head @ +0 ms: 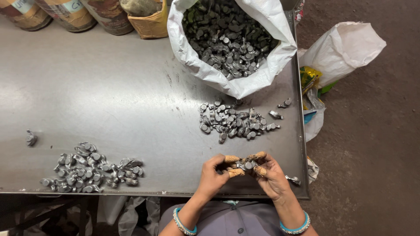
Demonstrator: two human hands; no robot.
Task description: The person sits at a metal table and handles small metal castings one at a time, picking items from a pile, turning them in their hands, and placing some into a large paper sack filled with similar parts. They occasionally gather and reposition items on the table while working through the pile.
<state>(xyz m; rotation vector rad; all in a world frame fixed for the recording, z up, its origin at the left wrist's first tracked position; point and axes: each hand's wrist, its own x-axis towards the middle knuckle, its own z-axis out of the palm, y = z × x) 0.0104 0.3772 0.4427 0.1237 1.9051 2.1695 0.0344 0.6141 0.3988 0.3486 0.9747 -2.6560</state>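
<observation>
Both hands share one grip: the left hand (214, 174) and right hand (269, 171) pinch a small grey metal part (246, 165) between taped fingertips (232, 159), fingers curled close, above the near edge of the grey table (122, 87). Behind stands a white sack (218, 74) full of such parts, then one loose heap (234, 122) before it, another heap (89, 168) at the left.

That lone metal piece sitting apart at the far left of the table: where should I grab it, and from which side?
Probably from straight above, pinching the lone metal piece across its narrower middle. It lies flat on the metal table, well apart from the left heap of parts, so no neighbour blocks the fingers. Its exact shape is too small to tell, so take that as a guess.
</observation>
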